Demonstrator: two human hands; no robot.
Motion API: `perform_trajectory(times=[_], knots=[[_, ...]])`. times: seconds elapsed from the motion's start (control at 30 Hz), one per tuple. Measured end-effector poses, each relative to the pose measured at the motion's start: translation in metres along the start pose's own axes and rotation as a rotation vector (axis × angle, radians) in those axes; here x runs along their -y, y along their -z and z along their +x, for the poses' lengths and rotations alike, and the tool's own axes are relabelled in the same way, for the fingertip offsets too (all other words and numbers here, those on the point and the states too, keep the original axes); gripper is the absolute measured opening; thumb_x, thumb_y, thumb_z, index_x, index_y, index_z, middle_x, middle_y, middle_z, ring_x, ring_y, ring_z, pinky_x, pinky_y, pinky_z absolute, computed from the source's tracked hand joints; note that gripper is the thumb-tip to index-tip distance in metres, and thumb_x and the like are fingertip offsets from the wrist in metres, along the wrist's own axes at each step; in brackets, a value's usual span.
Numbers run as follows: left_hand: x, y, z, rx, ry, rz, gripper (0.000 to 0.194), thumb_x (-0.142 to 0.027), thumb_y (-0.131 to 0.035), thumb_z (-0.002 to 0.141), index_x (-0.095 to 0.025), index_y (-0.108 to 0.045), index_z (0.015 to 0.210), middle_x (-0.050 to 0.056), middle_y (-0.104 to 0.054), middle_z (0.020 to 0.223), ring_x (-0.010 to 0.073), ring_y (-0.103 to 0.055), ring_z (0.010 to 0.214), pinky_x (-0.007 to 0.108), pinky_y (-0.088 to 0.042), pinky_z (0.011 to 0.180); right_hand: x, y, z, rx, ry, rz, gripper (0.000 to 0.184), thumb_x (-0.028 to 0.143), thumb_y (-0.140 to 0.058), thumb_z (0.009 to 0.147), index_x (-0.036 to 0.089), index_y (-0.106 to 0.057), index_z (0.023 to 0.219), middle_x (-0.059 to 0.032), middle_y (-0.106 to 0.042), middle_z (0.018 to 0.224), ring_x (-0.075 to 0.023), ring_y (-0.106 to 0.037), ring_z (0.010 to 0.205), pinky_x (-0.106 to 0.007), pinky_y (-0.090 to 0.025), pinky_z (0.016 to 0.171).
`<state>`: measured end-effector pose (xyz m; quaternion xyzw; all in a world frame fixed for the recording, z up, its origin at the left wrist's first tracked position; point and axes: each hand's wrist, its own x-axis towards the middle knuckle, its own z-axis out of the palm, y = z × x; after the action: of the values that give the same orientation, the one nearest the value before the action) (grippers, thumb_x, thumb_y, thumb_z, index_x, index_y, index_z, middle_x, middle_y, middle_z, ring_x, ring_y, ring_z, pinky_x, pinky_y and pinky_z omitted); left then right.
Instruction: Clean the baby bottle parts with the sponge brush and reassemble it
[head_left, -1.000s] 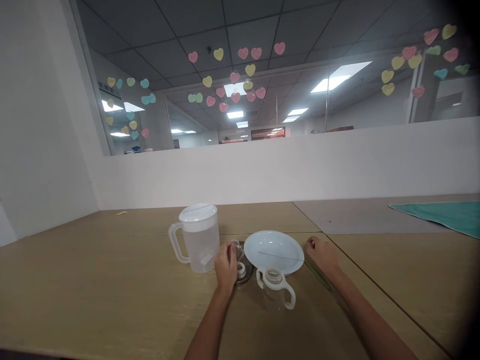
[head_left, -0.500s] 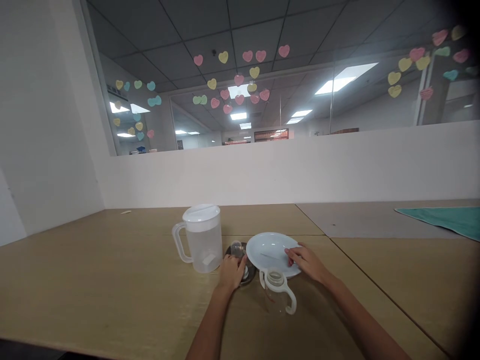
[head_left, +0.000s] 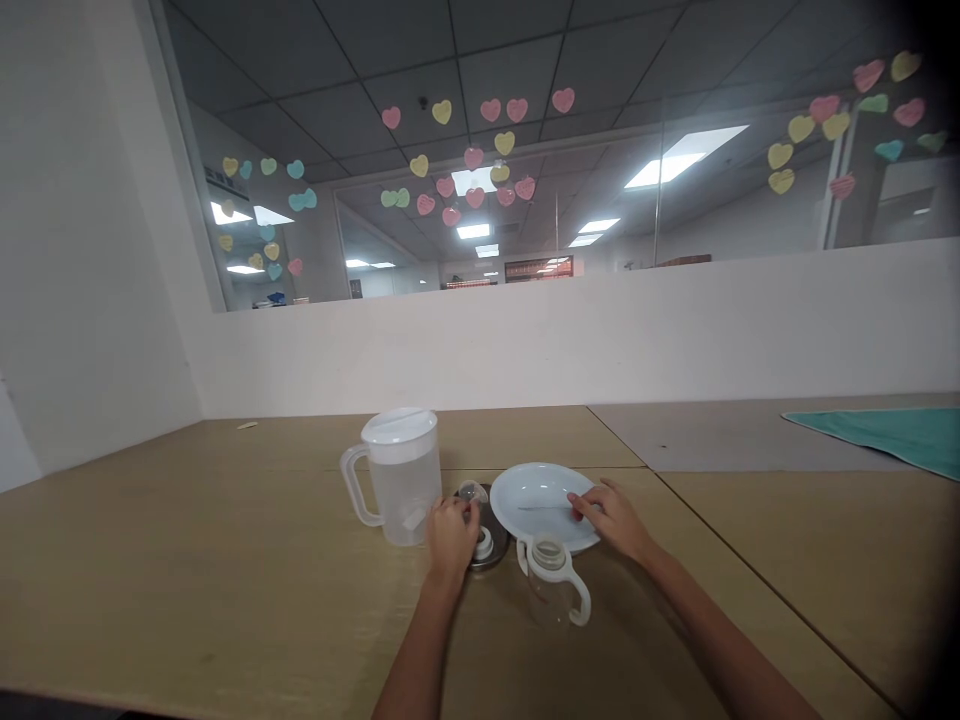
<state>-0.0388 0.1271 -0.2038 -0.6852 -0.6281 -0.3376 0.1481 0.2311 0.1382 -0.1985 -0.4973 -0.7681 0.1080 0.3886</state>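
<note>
We see both bare hands over the brown tabletop (head_left: 247, 580), well apart, in the lower middle of the frame. Our right hand (head_left: 613, 520) comes in from the lower right, over the right rim of the pale oval dish (head_left: 525, 482), its thumb and fingertips brought together on what looks like the right end of a thin rod (head_left: 544, 508). The rod's long axis runs nearly level across the dish, its free end pointing left, towards our left hand (head_left: 452, 535). Our right hand is clearly the nearer one to it.

Our left hand curls over the left side of the dark round tray (head_left: 499, 530), just left of the dish. Its fingertips are near a clear domed cap (head_left: 472, 490) at the tray's far side, with a white ring (head_left: 484, 545) just below them; we cannot tell whether they grip anything.

Between our forearms, just below the dish in the frame, a clear bottle (head_left: 551, 597) stands upright and uncapped with a white two-handled collar (head_left: 550, 572); our right fingertips are the closer ones to its mouth. The lidded plastic pitcher (head_left: 409, 490) stands just left of our left hand.
</note>
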Motion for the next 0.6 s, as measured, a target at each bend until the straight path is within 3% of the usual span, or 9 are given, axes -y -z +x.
perform_trajectory(times=[0.13,0.27,0.4,0.53,0.6], knots=[[0.000,0.002,0.000,-0.208,0.011,-0.117,0.025,-0.029,-0.049,0.085,-0.018,-0.072,0.084,0.007,-0.071,0.089,0.0211,-0.063,0.085,0.034,-0.047,0.079,-0.002,0.001,0.002,-0.074,-0.010,0.029,0.050,0.054,-0.037,0.084,0.022,-0.066,0.059,-0.0038,-0.070,0.071,-0.0216,-0.061,0.075,-0.044,-0.023,0.102],[-0.001,0.005,0.000,-0.356,0.059,-0.263,0.023,-0.028,-0.050,0.084,-0.020,-0.071,0.090,0.006,-0.070,0.097,0.0198,-0.065,0.086,0.031,-0.049,0.076,-0.006,0.003,0.004,-0.183,-0.095,0.042,0.049,0.053,-0.038,0.081,0.021,-0.067,0.059,-0.0061,-0.070,0.070,-0.0243,-0.061,0.073,-0.040,-0.037,0.088],[-0.006,0.008,0.001,-0.459,0.104,-0.447,0.020,-0.028,-0.054,0.082,-0.019,-0.072,0.082,0.006,-0.071,0.090,0.0192,-0.065,0.080,0.028,-0.048,0.073,-0.012,0.002,0.004,-0.290,-0.207,0.126,0.049,0.054,-0.040,0.079,0.019,-0.067,0.058,-0.0082,-0.071,0.072,-0.0246,-0.063,0.071,-0.033,-0.044,0.072],[-0.021,0.009,0.005,-0.535,0.197,-0.713,0.020,-0.033,-0.058,0.078,-0.017,-0.070,0.081,0.005,-0.071,0.083,0.0190,-0.064,0.078,0.027,-0.048,0.072,-0.016,0.000,0.006,-0.396,-0.215,0.224,0.039,0.049,-0.048,0.075,0.019,-0.071,0.065,-0.0083,-0.072,0.078,-0.0254,-0.064,0.078,-0.033,-0.045,0.075],[-0.032,0.008,0.010,-0.518,0.247,-0.825,0.021,-0.035,-0.061,0.076,-0.016,-0.069,0.081,0.005,-0.071,0.080,0.0191,-0.064,0.075,0.026,-0.048,0.069,-0.017,-0.001,0.007,-0.440,-0.217,0.308,0.033,0.046,-0.053,0.072,0.019,-0.072,0.073,-0.0084,-0.072,0.083,-0.0257,-0.064,0.084,-0.034,-0.045,0.079]])
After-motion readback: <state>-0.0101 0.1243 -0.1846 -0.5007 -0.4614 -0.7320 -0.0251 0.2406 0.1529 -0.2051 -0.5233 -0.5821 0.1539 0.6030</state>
